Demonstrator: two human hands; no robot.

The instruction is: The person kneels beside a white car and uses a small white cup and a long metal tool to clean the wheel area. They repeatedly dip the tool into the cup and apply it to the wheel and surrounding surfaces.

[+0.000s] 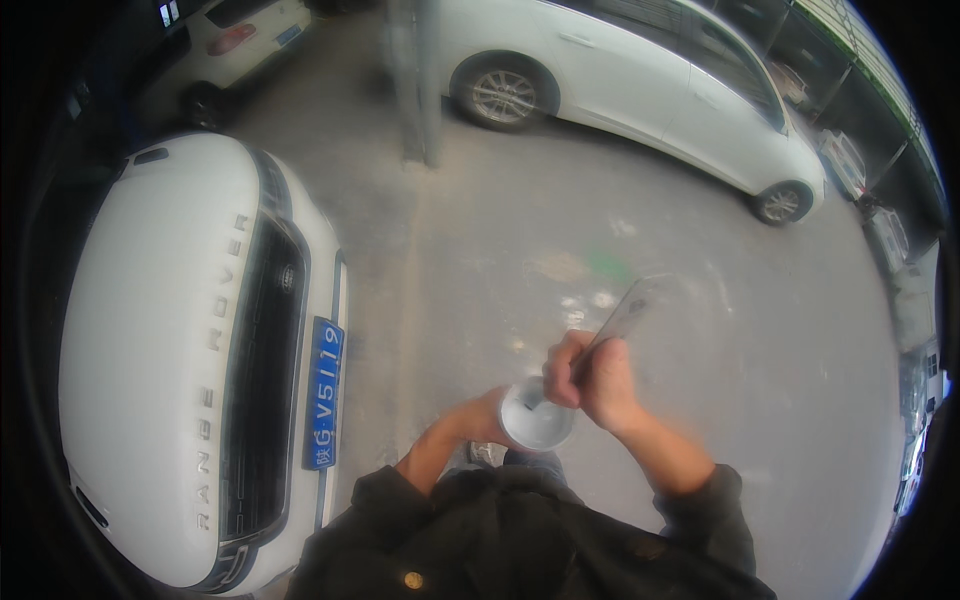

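My left hand point(484, 416) is wrapped round the side of a round white cup point(541, 430), held in front of my body. The cup's open top faces up, and a small dark mark shows inside it; I cannot make out its contents. Closed just above the cup's right rim, my right hand point(605, 378) grips a flat grey blade-like thing point(626, 312). It slants up and to the right, out of the fist, with a dark thin edge and a shiny face. Blur hides its exact kind. My fingers partly cover the cup's rim.
A white car point(160, 330) stands close on my left, its blue number plate point(325, 393) facing me. Ahead, a grey post point(415, 90) rises from the concrete floor point(480, 250) beside another white car point(620, 75). A third white car point(250, 45) is at the far left.
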